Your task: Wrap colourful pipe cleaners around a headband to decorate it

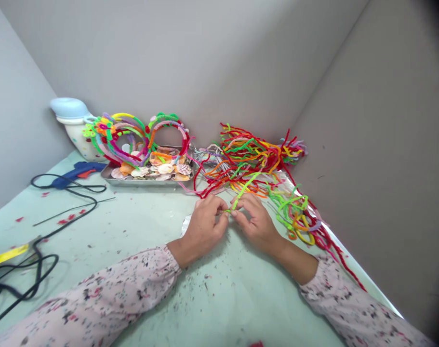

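A lime-green pipe cleaner [245,189] is pinched between my two hands over the table, its free length slanting up and to the right. My left hand [206,222] grips its lower end between thumb and forefinger. Right beside it, my right hand [255,220] pinches the same pipe cleaner, the fingertips of both hands nearly touching. Just beyond lies a loose heap of many-coloured pipe cleaners [251,152], mostly red, orange and green. Nearer my right forearm is a tangle of green and yellow pieces [295,212].
A metal tray [143,182] holds seashells [165,168], with pipe-cleaner-wrapped headbands [123,140] standing on it. To the left are a blue glue gun [73,174], a black cord [42,258] and a white bottle with a blue lid [78,127]. Grey walls border the table [219,299].
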### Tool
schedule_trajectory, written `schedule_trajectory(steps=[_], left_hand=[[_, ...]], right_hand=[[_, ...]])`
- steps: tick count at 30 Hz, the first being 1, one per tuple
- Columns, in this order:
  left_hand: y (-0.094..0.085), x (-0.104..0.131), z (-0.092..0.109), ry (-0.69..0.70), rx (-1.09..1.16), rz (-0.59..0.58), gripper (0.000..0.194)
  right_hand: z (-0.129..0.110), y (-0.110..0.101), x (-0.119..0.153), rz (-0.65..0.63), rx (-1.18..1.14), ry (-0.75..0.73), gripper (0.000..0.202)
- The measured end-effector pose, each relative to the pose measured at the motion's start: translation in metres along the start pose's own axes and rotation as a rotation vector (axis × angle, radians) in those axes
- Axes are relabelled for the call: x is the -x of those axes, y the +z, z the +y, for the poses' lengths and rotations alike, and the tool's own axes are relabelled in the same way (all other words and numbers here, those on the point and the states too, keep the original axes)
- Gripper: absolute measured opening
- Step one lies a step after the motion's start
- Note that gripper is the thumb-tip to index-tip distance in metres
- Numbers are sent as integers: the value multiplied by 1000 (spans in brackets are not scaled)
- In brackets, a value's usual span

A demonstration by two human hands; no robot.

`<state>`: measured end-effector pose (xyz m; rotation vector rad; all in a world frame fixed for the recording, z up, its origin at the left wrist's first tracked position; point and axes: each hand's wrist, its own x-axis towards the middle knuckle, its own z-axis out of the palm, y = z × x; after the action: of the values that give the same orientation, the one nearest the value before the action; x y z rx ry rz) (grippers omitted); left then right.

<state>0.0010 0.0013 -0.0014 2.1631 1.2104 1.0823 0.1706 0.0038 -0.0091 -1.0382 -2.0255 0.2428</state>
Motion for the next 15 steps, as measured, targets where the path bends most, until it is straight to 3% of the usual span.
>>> schedule_trajectory(steps=[15], left_hand=[[0,1,-1,-23,5,3,5]], right_hand=[[2,1,-1,-11,-40,36,8]])
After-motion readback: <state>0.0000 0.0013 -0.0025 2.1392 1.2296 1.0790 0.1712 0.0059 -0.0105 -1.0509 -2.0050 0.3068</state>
